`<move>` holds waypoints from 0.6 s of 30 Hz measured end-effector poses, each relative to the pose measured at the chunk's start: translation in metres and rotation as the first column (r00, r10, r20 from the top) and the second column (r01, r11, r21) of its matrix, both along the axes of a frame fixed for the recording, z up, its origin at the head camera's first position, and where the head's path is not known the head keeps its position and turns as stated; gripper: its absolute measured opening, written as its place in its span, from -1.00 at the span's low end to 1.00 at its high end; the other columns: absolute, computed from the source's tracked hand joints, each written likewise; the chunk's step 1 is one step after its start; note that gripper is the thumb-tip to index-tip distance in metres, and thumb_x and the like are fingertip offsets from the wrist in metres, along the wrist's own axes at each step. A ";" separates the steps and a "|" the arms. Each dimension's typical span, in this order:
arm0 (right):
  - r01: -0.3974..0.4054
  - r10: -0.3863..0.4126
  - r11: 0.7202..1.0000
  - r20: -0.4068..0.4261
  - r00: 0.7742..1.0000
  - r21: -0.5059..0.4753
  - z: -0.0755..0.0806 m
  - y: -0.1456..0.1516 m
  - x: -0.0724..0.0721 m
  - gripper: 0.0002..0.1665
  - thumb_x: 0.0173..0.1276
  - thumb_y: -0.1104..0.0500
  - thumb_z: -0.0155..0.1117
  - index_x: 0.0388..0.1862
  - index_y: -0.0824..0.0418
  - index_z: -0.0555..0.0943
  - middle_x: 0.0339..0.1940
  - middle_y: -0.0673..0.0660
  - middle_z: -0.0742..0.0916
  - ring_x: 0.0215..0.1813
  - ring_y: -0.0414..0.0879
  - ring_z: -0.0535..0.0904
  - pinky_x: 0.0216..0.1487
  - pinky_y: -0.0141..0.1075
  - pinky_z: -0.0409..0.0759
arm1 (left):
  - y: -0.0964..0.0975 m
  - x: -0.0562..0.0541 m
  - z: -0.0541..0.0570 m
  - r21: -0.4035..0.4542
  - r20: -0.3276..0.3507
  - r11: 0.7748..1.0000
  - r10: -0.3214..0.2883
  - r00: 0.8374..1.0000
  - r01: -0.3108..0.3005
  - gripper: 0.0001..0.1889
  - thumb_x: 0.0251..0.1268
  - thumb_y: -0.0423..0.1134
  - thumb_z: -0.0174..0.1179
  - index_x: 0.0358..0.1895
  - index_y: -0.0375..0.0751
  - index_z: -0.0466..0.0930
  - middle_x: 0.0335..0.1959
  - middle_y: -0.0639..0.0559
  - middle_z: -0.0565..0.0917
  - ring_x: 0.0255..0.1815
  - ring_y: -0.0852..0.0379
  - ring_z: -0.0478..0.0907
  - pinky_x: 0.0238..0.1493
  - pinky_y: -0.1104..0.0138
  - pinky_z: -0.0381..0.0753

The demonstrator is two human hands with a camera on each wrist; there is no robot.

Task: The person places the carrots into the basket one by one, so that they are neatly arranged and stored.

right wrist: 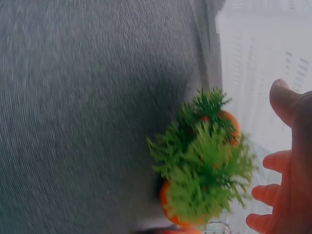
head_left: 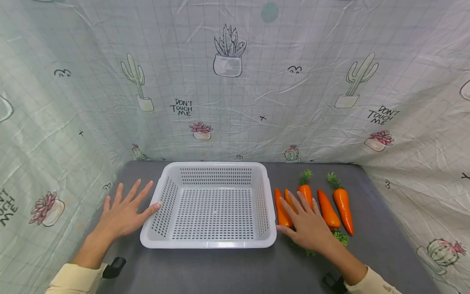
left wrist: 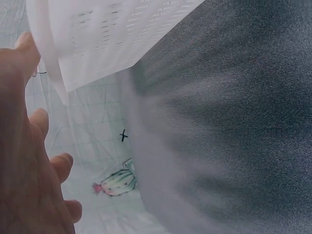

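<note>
A white perforated plastic basket (head_left: 214,244) stands on the grey table, with nothing inside it. My left hand (head_left: 123,216) is spread beside its left side, the thumb at the rim; whether it touches I cannot tell. Over the carrots on the right hovers my right hand (head_left: 308,224), fingers spread and holding nothing. One orange carrot (head_left: 282,210) lies along the basket's right side, and others are partly hidden under the hand. Farther right are a carrot (head_left: 328,210) and another carrot (head_left: 344,208) with its green top pointing away. Green leafy tops (right wrist: 204,165) show in the right wrist view.
The grey tabletop (head_left: 205,269) extends in front of the basket. A pale curtain (head_left: 257,94) printed with potted cacti encloses the back and both sides. Dark straps (head_left: 114,267) hang at the wrists.
</note>
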State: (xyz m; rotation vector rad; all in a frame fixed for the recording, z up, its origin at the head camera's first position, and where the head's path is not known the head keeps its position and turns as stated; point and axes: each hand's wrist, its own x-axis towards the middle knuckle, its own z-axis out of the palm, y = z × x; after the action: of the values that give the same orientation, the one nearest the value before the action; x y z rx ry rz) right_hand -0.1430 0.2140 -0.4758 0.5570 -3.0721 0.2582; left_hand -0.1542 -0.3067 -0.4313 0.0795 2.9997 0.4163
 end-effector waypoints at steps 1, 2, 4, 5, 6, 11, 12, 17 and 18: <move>0.000 0.000 1.000 -0.004 1.000 0.000 -0.001 -0.001 0.000 0.02 0.42 -0.41 0.22 0.70 0.02 0.21 0.75 0.20 0.20 0.73 0.34 -0.01 0.58 0.44 -0.05 | 0.000 0.000 0.000 0.003 0.004 1.000 0.001 1.000 -0.001 -0.04 0.45 0.53 -0.14 0.73 0.17 -0.21 0.74 -0.31 -0.17 0.63 -0.66 -0.47 0.35 -0.61 -0.45; -0.001 0.001 1.000 -0.007 1.000 -0.003 -0.003 -0.002 0.000 0.02 0.43 -0.39 0.24 0.70 0.03 0.21 0.75 0.21 0.19 0.73 0.33 -0.01 0.57 0.43 0.00 | 0.000 0.000 0.001 0.008 0.009 1.000 0.003 1.000 -0.003 -0.03 0.45 0.53 -0.14 0.74 0.17 -0.22 0.74 -0.31 -0.18 0.63 -0.66 -0.47 0.36 -0.61 -0.45; -0.001 0.001 1.000 -0.010 1.000 -0.018 -0.005 -0.003 0.001 0.02 0.44 -0.35 0.27 0.70 0.05 0.20 0.75 0.22 0.19 0.74 0.32 -0.01 0.56 0.43 0.06 | -0.001 -0.001 0.001 0.017 0.014 1.000 0.006 1.000 -0.006 -0.03 0.45 0.53 -0.14 0.74 0.16 -0.22 0.74 -0.31 -0.19 0.63 -0.67 -0.46 0.36 -0.61 -0.43; -0.003 0.002 1.000 -0.014 1.000 -0.027 -0.006 -0.004 0.001 0.02 0.44 -0.33 0.29 0.70 0.06 0.20 0.75 0.23 0.19 0.74 0.32 -0.01 0.55 0.42 0.09 | -0.001 -0.001 0.001 0.023 0.015 1.000 0.008 1.000 -0.008 -0.03 0.46 0.52 -0.14 0.74 0.16 -0.23 0.74 -0.32 -0.19 0.62 -0.67 -0.46 0.36 -0.61 -0.42; -0.002 0.002 0.999 -0.015 1.000 -0.037 -0.007 -0.005 0.001 0.02 0.44 -0.31 0.30 0.70 0.07 0.20 0.74 0.24 0.19 0.74 0.33 0.00 0.55 0.41 0.11 | -0.001 -0.001 0.000 0.024 0.018 1.000 0.009 1.000 -0.010 -0.03 0.46 0.52 -0.14 0.74 0.15 -0.23 0.74 -0.32 -0.19 0.62 -0.67 -0.46 0.36 -0.61 -0.42; 0.011 -0.013 0.996 -0.018 1.000 -0.089 -0.013 -0.008 0.003 0.00 0.44 -0.24 0.33 0.69 0.13 0.21 0.72 0.28 0.23 0.72 0.32 0.05 0.56 0.32 0.20 | -0.003 -0.002 -0.001 0.043 0.017 0.999 0.016 1.000 -0.017 -0.04 0.48 0.50 -0.13 0.74 0.13 -0.23 0.73 -0.35 -0.18 0.61 -0.69 -0.46 0.35 -0.62 -0.36; 0.017 -0.018 0.994 -0.015 1.000 -0.104 -0.013 -0.008 0.003 0.00 0.44 -0.23 0.34 0.69 0.15 0.22 0.72 0.28 0.24 0.72 0.32 0.06 0.56 0.31 0.21 | -0.003 -0.002 -0.001 0.044 0.019 0.999 0.018 1.000 -0.018 -0.03 0.48 0.50 -0.13 0.74 0.12 -0.23 0.73 -0.36 -0.18 0.61 -0.70 -0.45 0.35 -0.62 -0.36; 0.056 -0.056 0.981 0.002 0.998 -0.184 -0.017 -0.011 0.004 -0.03 0.44 -0.17 0.38 0.66 0.18 0.26 0.71 0.28 0.27 0.71 0.30 0.11 0.50 0.29 0.32 | -0.004 -0.002 -0.001 0.048 0.023 0.999 0.020 1.000 -0.021 -0.03 0.49 0.48 -0.12 0.74 0.08 -0.22 0.71 -0.40 -0.16 0.60 -0.72 -0.43 0.36 -0.62 -0.32; 0.063 -0.065 0.978 -0.002 0.998 -0.197 -0.018 -0.011 0.005 -0.04 0.43 -0.16 0.39 0.65 0.19 0.28 0.70 0.28 0.29 0.70 0.29 0.13 0.49 0.29 0.34 | -0.005 -0.002 -0.001 0.052 0.024 0.998 0.020 1.000 -0.021 -0.04 0.49 0.47 -0.12 0.74 0.07 -0.22 0.71 -0.40 -0.16 0.60 -0.72 -0.43 0.36 -0.62 -0.32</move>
State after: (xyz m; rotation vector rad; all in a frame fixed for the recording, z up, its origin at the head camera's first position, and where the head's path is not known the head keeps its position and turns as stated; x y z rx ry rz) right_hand -0.1383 0.2027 -0.4934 0.4484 -3.0017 0.5488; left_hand -0.1561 -0.3116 -0.4323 0.0482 2.9691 0.4941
